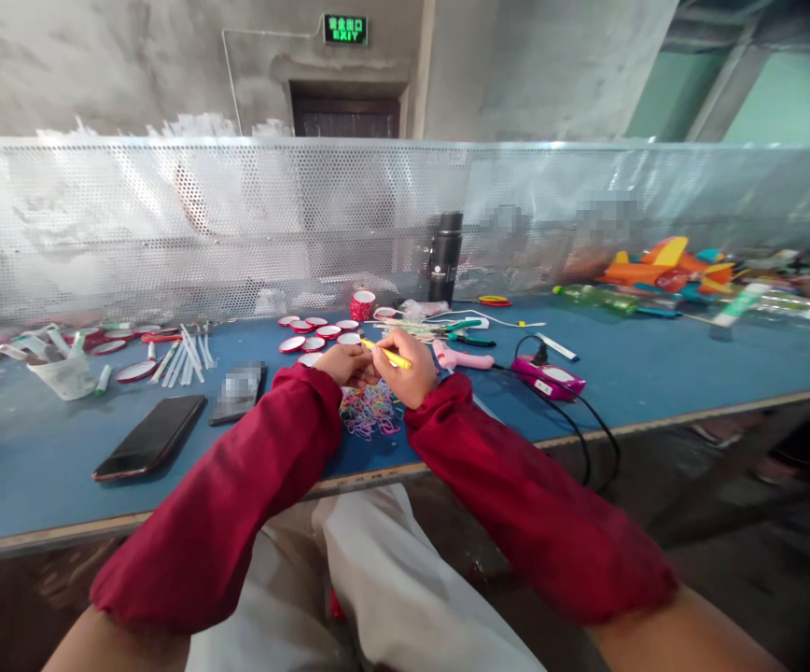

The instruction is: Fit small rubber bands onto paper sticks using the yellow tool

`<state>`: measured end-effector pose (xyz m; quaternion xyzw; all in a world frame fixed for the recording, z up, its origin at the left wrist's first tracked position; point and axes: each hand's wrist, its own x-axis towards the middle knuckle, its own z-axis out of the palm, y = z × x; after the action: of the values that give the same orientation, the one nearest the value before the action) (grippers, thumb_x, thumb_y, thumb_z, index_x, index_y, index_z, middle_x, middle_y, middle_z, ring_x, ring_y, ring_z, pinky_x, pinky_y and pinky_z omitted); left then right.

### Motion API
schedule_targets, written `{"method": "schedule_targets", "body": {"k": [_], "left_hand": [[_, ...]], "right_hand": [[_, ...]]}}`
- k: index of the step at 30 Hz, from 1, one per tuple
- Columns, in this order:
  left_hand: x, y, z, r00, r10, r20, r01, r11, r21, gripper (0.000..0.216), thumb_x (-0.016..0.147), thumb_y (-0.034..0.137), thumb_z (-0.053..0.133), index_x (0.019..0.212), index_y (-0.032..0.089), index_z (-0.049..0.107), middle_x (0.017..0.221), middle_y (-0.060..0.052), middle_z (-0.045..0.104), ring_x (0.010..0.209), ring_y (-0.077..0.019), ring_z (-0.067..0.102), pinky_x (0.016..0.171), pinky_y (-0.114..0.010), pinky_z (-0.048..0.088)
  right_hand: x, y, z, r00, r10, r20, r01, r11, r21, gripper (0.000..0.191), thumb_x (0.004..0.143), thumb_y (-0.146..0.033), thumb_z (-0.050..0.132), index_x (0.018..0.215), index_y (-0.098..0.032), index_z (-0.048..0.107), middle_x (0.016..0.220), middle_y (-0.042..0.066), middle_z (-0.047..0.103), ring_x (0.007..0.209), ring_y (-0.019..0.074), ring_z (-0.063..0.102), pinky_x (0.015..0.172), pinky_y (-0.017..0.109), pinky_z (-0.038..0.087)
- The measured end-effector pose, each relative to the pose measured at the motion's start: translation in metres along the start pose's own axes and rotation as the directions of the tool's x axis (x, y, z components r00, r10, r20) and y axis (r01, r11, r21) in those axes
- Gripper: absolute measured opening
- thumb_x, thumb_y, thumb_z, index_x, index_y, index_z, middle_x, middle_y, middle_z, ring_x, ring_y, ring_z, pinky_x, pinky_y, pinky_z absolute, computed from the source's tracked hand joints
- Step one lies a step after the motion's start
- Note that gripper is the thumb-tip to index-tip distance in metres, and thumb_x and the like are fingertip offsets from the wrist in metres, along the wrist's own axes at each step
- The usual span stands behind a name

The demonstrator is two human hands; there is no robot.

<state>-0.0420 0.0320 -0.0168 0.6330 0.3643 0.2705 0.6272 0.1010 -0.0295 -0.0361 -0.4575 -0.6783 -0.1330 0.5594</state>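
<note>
Gripping slim yellow plastic stick point(389, 356), right hand point(413, 369) closed; left hand point(342, 362) curled at its tip, hold unclear. Beneath, loose pastel rubber loops point(370, 415). Beyond, green wall sign point(345, 30) reads "EXIT".

Both forearms, in dark red sleeves, reached forward from the lap and angled inward until the hands met at the centre. The left hand point(342, 362) was curled closed, knuckles up, its fingertips turned toward the other hand. The right hand point(413, 371) sat just beside it, touching it, fingers pinched around a thin yellow stick point(389, 356) that pointed left across the left hand's knuckles. Both wrists were held low.
</note>
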Motion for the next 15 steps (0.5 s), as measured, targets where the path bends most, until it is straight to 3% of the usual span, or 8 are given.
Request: {"method": "schedule_targets", "body": {"k": [5, 10, 15], "left_hand": [[0.0002, 0.001, 0.0, 1.0, -0.012, -0.008, 0.012, 1.0, -0.007, 0.012, 0.092, 0.018, 0.056, 0.095, 0.016, 0.067, 0.068, -0.004, 0.07, 0.056, -0.0122, 0.067, 0.049, -0.019, 0.047], [-0.0014, 0.0028, 0.0009, 1.0, -0.01, -0.005, 0.01, 1.0, -0.014, 0.008, 0.087, 0.018, 0.065, 0.091, 0.012, 0.067, 0.066, -0.004, 0.068, 0.055, -0.013, 0.067, 0.049, -0.019, 0.047], [-0.0003, 0.002, 0.0001, 1.0, -0.009, -0.017, 0.008, 1.0, -0.025, 0.008, 0.089, 0.019, 0.062, 0.092, 0.012, 0.066, 0.071, -0.005, 0.07, 0.055, -0.0124, 0.067, 0.048, -0.019, 0.047]], "right_hand": [[0.0001, 0.0007, 0.0004, 0.999, 0.013, -0.045, -0.013, 1.0, -0.005, 0.01, 0.085, -0.028, 0.057, 0.076, -0.023, 0.056, 0.072, 0.002, 0.064, 0.068, 0.0171, 0.058, 0.062, 0.029, 0.042], [-0.0003, 0.0019, 0.0016, 1.0, 0.001, -0.006, -0.002, 1.0, -0.004, 0.008, 0.085, -0.029, 0.057, 0.079, -0.023, 0.057, 0.072, 0.001, 0.065, 0.069, 0.0171, 0.059, 0.062, 0.029, 0.042], [0.0002, 0.0016, 0.0011, 0.999, 0.019, -0.039, -0.02, 1.0, -0.022, 0.009, 0.084, -0.028, 0.058, 0.076, -0.024, 0.056, 0.071, 0.001, 0.064, 0.068, 0.0174, 0.059, 0.061, 0.029, 0.042]]}}
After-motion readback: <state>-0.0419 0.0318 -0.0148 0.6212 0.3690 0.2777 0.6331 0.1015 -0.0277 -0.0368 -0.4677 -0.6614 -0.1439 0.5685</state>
